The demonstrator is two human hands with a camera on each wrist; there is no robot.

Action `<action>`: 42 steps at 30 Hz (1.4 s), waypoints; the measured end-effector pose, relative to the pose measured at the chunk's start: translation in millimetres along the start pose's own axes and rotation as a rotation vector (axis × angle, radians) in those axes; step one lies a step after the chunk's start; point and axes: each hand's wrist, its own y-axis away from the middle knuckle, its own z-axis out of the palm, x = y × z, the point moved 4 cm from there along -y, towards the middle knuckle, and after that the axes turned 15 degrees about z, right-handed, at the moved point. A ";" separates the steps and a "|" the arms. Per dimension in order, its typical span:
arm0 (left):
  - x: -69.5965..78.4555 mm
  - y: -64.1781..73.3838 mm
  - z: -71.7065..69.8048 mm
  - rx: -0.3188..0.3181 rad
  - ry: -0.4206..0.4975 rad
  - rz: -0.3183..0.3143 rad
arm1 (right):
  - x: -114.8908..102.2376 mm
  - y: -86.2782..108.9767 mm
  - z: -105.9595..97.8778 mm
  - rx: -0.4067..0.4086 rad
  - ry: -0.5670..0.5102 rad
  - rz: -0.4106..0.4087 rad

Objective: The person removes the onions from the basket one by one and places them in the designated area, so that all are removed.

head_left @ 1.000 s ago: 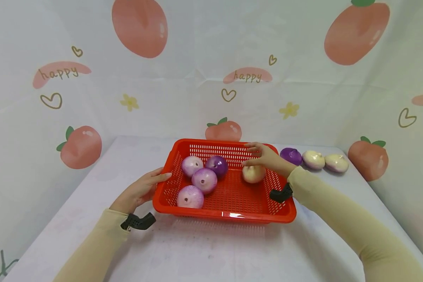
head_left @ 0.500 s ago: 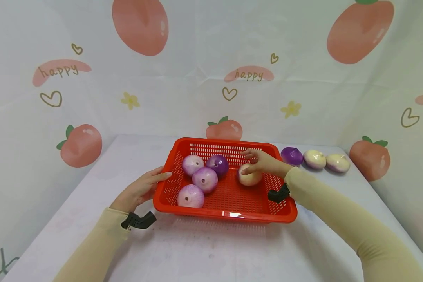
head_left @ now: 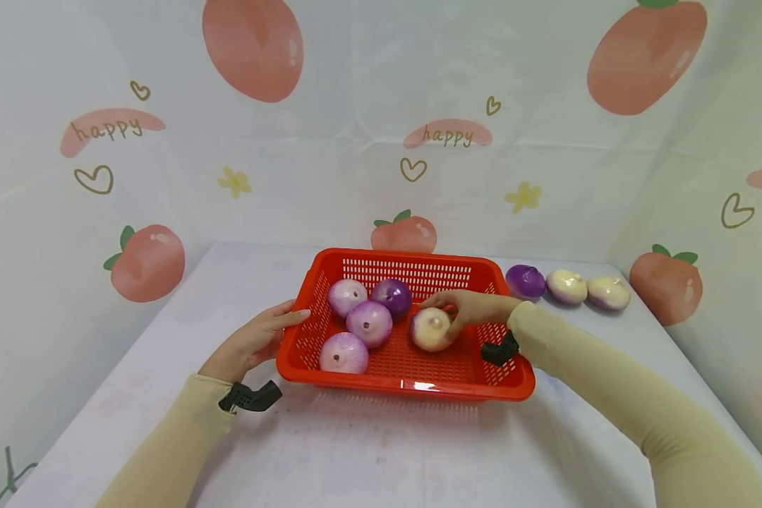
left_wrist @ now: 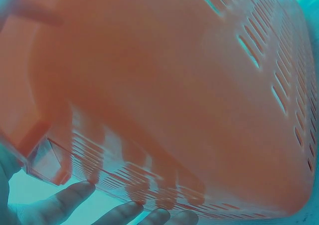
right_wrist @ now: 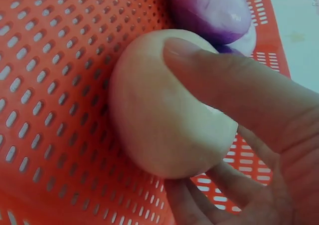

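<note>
- Clamping thumb and fingers round a cream-topped onion, the right hand reaches over the right wall of the red slotted basket; whether the onion touches the basket's floor, I cannot tell.
- Near that onion, on its left, four others crowd the basket: three lilac-white onions and one dark purple onion.
- The left hand grips the left rim, thumb over it.
- Beyond the right wall, three more onions line the tabletop.
- Behind stands a peach-printed cloth.
</note>
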 end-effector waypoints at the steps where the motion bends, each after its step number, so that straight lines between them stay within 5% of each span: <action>1: 0.1 0.0 0.0 0.002 0.000 -0.001 | -0.3 -0.4 0.9 -0.012 0.014 -0.011; 11: 0.7 0.7 0.7 0.003 0.001 0.002 | -2.5 -0.6 4.8 -0.016 0.069 -0.061; 16: 0.6 1.1 1.3 0.006 0.006 0.001 | -5.0 5.2 0.6 0.059 0.062 -0.028; 20: 0.6 1.2 1.5 0.005 0.006 -0.001 | -9.8 13.8 -9.5 0.138 0.034 -0.102; 27: 0.3 0.7 0.7 0.004 -0.003 0.001 | -18.2 46.8 -44.8 0.229 -0.180 -0.242; 30: 0.5 0.8 0.7 0.006 -0.004 0.001 | -13.5 64.8 -63.5 0.315 -0.242 -0.231; 35: 0.9 1.3 0.9 0.001 -0.003 0.005 | 6.3 96.0 -87.0 0.503 -0.344 -0.166; 42: 1.1 0.9 1.3 0.003 -0.008 0.005 | 51.1 123.7 -94.3 0.618 -0.732 -0.213</action>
